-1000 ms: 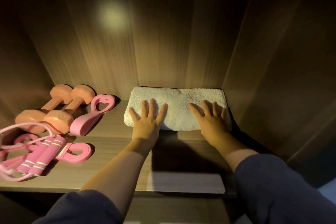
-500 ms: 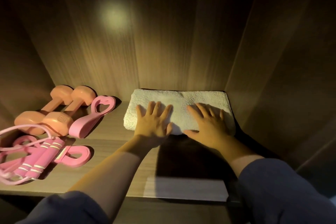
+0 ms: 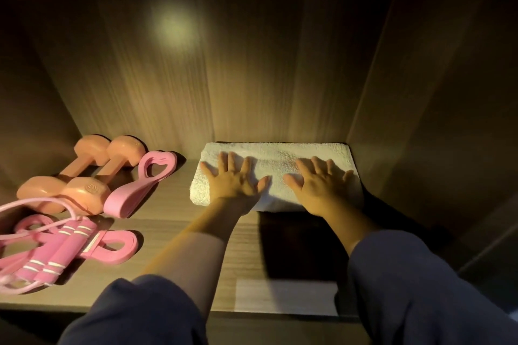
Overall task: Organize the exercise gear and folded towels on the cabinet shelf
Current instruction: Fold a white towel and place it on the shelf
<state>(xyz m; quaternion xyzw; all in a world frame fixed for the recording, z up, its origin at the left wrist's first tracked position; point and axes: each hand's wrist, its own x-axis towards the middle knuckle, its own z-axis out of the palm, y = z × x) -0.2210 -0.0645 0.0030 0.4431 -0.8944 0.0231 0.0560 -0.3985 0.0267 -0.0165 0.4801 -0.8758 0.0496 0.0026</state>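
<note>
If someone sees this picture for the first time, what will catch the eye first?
The left hand and the right hand press flat on the white folded towel at the back right of the shelf. At the left lie two orange dumbbells, with a pink jump rope in front of them. A spot of light glows on the back wall.

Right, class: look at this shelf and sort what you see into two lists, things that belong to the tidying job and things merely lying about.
Belongs to the job: folded white towel; two orange dumbbells; heart-shaped pink trainer; pink skipping rope; pink loop band; shelf.

Merely there, not gear: pale rectangle at the shelf's front edge; light spot on the back panel.
</note>
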